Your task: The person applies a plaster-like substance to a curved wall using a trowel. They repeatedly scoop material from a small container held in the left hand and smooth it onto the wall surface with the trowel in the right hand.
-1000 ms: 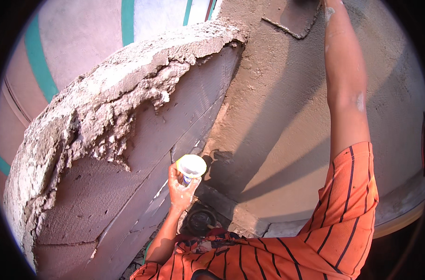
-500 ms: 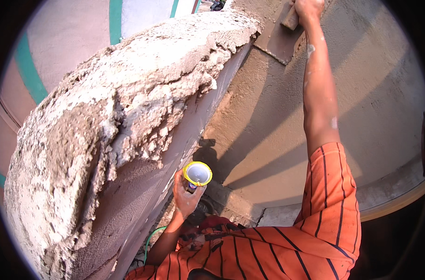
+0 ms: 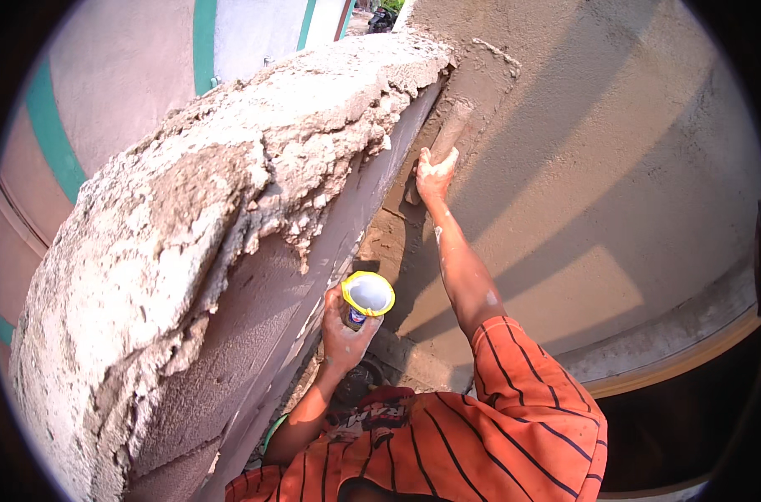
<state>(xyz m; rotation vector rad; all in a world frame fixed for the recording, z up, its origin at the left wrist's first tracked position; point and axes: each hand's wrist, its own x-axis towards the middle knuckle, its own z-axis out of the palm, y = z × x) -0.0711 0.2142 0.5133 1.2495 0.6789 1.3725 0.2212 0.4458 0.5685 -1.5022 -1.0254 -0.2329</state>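
My left hand (image 3: 347,335) is closed round a small plastic cup (image 3: 370,293) with a yellow rim and a pale inside, held upright beside the low wall. Farther ahead, my right hand (image 3: 436,176) grips the handle of a plastering float (image 3: 454,125). The float lies against the wet grey-brown plaster (image 3: 556,167), close to the corner where the surface meets the low wall. Its blade is smeared with mortar and its edges are hard to pick out. Pale mortar marks the skin of both hands.
A thick wall with a crumbly, rough top (image 3: 188,192) rises along my left. Behind it stands a pale wall with green stripes (image 3: 53,134). A dark round container (image 3: 360,381) is below my left hand. A curved ledge (image 3: 673,356) runs at lower right.
My right hand has drawn the float from the top of the view down and left toward the corner. My left hand with the cup has shifted slightly right and up.
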